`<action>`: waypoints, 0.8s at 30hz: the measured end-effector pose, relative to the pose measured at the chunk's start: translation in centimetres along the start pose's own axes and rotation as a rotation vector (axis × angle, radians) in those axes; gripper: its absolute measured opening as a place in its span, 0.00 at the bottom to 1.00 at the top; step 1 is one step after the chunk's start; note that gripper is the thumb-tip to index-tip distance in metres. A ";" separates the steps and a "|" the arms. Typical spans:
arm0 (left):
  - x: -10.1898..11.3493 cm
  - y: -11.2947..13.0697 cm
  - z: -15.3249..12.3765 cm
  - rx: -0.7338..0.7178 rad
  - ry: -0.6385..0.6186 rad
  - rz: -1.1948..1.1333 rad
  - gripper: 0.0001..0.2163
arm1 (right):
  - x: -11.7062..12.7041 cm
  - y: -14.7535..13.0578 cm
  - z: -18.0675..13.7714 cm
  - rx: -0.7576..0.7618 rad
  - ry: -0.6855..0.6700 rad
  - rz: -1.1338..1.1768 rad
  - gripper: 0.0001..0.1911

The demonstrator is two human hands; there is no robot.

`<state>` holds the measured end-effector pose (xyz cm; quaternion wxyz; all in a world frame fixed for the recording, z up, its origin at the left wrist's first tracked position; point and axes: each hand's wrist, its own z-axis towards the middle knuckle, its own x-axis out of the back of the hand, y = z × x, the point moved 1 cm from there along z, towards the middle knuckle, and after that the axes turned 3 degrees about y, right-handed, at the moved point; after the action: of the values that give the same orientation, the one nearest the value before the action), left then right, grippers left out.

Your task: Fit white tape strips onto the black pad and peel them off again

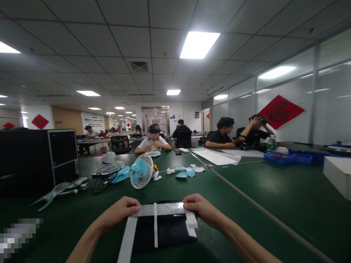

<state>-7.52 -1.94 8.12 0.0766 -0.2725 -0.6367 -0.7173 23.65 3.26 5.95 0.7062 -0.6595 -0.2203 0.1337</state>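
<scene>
A pale grey, flat strip runs crosswise between my hands, over a flat black item on the green table. My left hand pinches the strip's left end. At its right end, the thumb and fingers of my right hand are closed on it. A second grey strip slants down toward me from below my left hand. One narrow white strip crosses the black item upright. White paper pieces lie at its right edge. What the black item is, I cannot tell.
Beyond my hands are a white fan with blue blades, loose blue blades and cables. A black computer case stands left. Blue trays and a white box sit right. A person sits opposite; others sit further off.
</scene>
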 end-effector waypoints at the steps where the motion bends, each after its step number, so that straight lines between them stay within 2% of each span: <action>1: -0.1 0.0 0.1 0.012 -0.018 0.026 0.19 | 0.2 0.4 0.1 -0.020 -0.008 0.030 0.11; 5: -1.1 -0.3 0.7 0.090 -0.071 0.047 0.17 | 1.4 1.9 -0.1 -0.093 -0.040 0.058 0.08; 12: -3.5 -2.9 2.6 0.229 -0.088 0.106 0.16 | 2.5 3.5 0.1 -0.184 -0.048 -0.129 0.05; 15: -3.5 -3.8 3.1 0.249 -0.051 0.156 0.14 | 2.2 3.9 0.4 -0.167 -0.020 -0.204 0.05; 24: -3.2 -5.7 3.7 0.252 -0.081 0.272 0.16 | 0.9 3.4 0.2 -0.121 0.059 -0.502 0.08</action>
<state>-6.36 1.88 1.76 0.1810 -0.3729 -0.6814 -0.6032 24.66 4.16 2.74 0.6826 -0.6288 -0.3640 -0.0786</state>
